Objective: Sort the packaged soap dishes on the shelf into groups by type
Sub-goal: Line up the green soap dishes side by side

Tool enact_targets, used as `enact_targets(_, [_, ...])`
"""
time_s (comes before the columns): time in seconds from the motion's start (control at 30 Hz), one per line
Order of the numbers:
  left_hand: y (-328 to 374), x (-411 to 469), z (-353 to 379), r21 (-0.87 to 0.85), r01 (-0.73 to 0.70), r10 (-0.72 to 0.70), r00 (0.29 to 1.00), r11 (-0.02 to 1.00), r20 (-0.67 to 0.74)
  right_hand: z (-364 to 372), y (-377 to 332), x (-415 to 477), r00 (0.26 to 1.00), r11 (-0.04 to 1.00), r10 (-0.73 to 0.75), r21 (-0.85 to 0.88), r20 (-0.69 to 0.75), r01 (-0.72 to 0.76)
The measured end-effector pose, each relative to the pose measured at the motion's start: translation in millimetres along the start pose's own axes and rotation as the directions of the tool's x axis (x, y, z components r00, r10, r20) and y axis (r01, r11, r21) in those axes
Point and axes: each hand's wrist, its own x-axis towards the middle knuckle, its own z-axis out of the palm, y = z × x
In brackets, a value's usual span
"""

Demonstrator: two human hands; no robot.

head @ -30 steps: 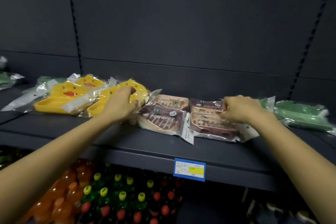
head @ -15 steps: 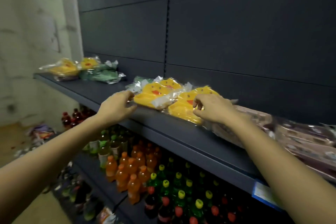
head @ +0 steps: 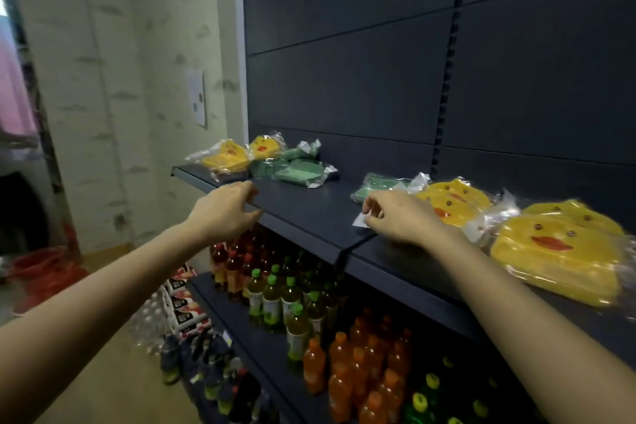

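A long dark shelf (head: pixel 309 213) runs from the far left to the near right, with rows of drink bottles (head: pixel 344 354) on the shelves below. Compared with half a second ago, the view has swung left, so the brown packs are out of sight and the far end of the shelf now shows.

Nearest on the right lies a large yellow duck soap dish pack (head: pixel 554 251). Just left of it is a second duck stack (head: pixel 454 200), with a green pack (head: pixel 375 184) touching its far side. Well apart, at the shelf's far end, two more duck packs (head: pixel 229 157) lie beside a pile of green packs (head: pixel 299 172).

The right hand (head: pixel 406 217) has moved left from the nearest duck pack and now pinches a white packaging flap (head: pixel 359 221) by the second stack. The left hand (head: pixel 223 213) has moved further left along the shelf's front edge, fingers loosely curled and holding nothing.
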Motion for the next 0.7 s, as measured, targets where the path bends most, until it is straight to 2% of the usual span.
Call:
enact_targets(0.33, [-112.7, 58.3, 22.0, -0.009, -0.032, 0.033, 0.996, 0.999, 0.082, 53.0, -81.5, 110.0, 0.997, 0.999, 0.05, -0.009, 0.061, -0.05])
enact_targets(0.7, [-183.9, 152.8, 75.1, -0.07, -0.064, 0.072, 0.99, 0.996, 0.122, 102.4, -81.1, 233.4, 0.968, 0.973, 0.219, -0.1, 0.123, -0.208])
